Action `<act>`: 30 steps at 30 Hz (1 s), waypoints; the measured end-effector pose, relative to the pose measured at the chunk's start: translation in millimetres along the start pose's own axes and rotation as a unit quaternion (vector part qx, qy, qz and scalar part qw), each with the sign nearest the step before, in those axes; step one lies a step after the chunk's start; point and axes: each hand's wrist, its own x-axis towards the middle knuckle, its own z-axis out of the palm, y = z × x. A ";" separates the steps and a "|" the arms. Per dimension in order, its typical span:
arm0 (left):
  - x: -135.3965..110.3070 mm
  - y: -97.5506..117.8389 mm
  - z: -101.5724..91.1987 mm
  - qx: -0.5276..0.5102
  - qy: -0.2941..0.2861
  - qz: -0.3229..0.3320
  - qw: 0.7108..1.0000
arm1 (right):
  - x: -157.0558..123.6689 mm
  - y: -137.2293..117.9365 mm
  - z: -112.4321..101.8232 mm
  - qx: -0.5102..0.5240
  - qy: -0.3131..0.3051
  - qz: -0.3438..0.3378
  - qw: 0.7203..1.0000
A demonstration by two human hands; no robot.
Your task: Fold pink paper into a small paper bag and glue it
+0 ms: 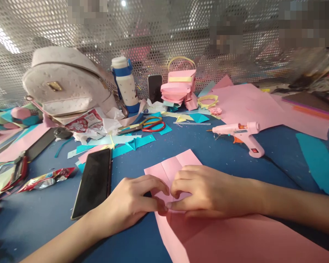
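Mesh (95,44) rises behind your blue table (52,212), where a pale backpack (68,86) sits at the far left. Pink paper (235,241), creased near its far end, lies before you under both hands and runs out toward the lower right. Your right hand (205,190) rests on the sheet, fingers curled, thumb and forefinger tips a little apart. Your left hand (142,193) reaches in from the other side, its fingertips on the paper just beside the right's; whether either pinches a fold, you cannot tell from this angle. Toward the back stand a blue-and-white bottle (127,86) and a pink paper construction (179,87) with a yellow looped handle. Beyond your right hand, a pink glue gun (249,137) lies on its side. A dark phone (93,182) lies near your left hand. Scissors (131,128) rest among paper scraps, and a red wrapper (46,179) lies left of the phone.
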 end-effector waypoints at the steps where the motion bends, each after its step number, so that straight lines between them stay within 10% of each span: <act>1: -0.5 -0.5 0.1 -0.004 -0.006 -0.008 1.000 | 0.3 -1.2 -0.5 -0.006 -0.005 -0.002 1.000; 30: 9.1 4.0 -16.4 -0.141 -0.091 -0.123 0.978 | 6.1 -9.7 8.7 0.109 0.004 -0.021 0.994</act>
